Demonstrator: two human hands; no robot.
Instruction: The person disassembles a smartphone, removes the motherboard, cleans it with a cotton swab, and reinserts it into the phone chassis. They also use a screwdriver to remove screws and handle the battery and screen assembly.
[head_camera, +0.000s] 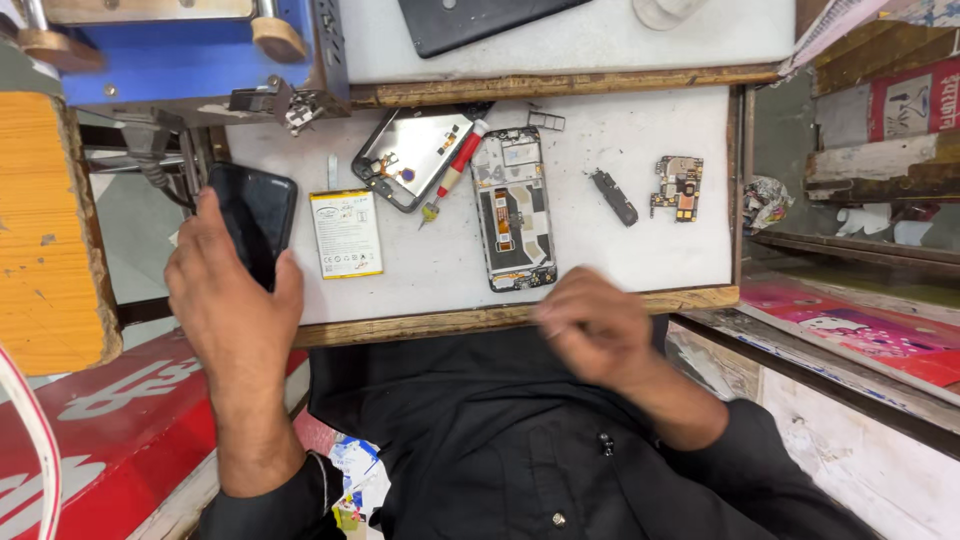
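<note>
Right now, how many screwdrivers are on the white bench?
1. The red-handled screwdriver lies tilted between the silver back cover and the opened phone frame. Others may be hidden under the hands or out of view.

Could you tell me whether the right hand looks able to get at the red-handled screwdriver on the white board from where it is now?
Probably yes: the right hand is empty and nothing covers the screwdriver.
</note>
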